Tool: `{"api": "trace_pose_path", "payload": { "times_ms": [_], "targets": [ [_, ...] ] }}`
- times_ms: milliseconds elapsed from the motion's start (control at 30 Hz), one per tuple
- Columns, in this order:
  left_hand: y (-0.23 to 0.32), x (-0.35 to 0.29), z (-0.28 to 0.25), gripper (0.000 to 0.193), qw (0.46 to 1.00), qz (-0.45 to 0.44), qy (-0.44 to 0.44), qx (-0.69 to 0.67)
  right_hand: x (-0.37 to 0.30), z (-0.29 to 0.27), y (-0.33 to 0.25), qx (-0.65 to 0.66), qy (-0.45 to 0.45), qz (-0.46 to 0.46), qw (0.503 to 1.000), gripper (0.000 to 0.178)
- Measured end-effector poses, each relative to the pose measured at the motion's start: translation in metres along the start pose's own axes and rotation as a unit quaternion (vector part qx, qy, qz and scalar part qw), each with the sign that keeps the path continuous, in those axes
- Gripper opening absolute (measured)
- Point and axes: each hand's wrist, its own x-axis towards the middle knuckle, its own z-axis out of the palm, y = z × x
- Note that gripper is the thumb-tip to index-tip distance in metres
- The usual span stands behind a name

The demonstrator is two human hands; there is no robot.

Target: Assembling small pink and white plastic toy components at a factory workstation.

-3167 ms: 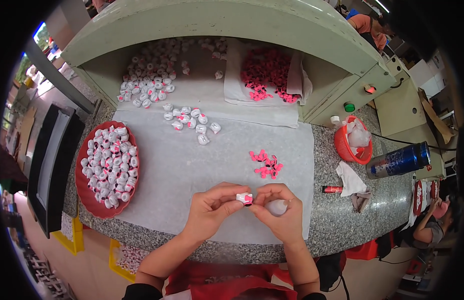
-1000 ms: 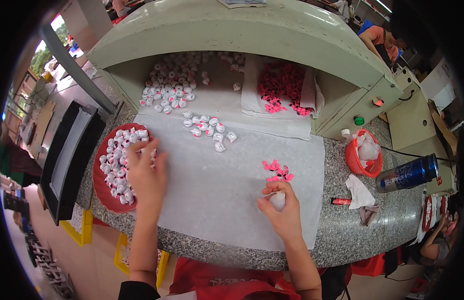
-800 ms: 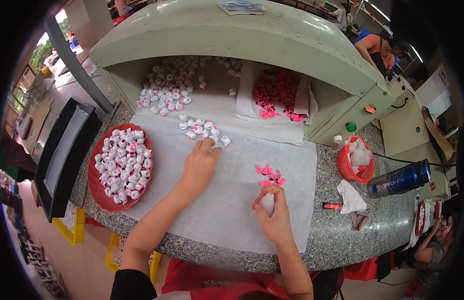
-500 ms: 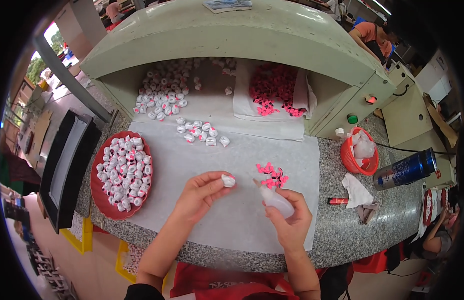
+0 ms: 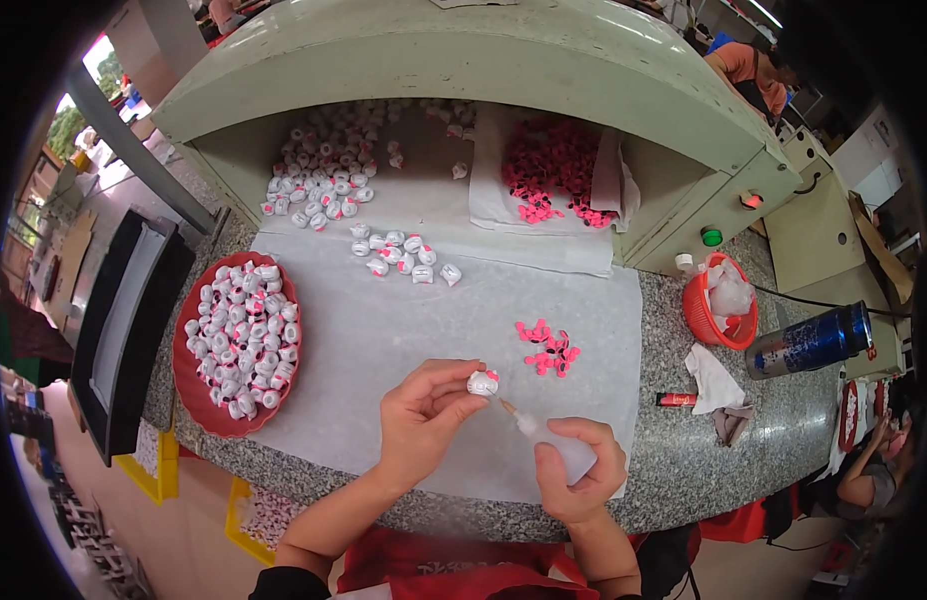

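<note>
Between thumb and fingers, my left hand [image 5: 426,418] pinches a small white figurine piece [image 5: 482,383] with a pink patch. My right hand [image 5: 586,470] grips a translucent squeeze bottle [image 5: 566,452], whose narrow tip points at the piece from the right, very close to it; whether they touch I cannot tell. Beyond the right hand lies a loose cluster of small pink pieces [image 5: 548,350] with dark spots. White pieces like the held one form a group [image 5: 405,258] farther back on the white sheet [image 5: 363,340].
At left, a red scalloped tray [image 5: 186,385] is heaped with white pieces beside a black tray [image 5: 88,380]. A green metal hood [image 5: 463,65] shelters more white and pink pieces. At right are a red basket [image 5: 695,312], a blue tumbler [image 5: 808,340] and a crumpled tissue [image 5: 711,380].
My left hand has moved right with the white piece and turned it. My right hand has come down slightly, and the bottle's tip is now close beside the piece.
</note>
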Motion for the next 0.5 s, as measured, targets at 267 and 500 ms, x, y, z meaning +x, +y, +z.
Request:
{"api": "trace_pose_path", "payload": {
  "times_ms": [267,500],
  "targets": [
    [-0.0001,-0.0010,0.0015,0.033,1.000,0.017,-0.014,0.012,-0.0019,0.0006,0.0001,0.001,-0.006,0.024,1.000,0.023],
    [0.0009,-0.0007,0.0030,0.031,0.998,0.033,-0.018,0.048,0.0016,-0.0011,-0.0008,-0.003,-0.023,0.001,1.000,0.021]
  ]
}}
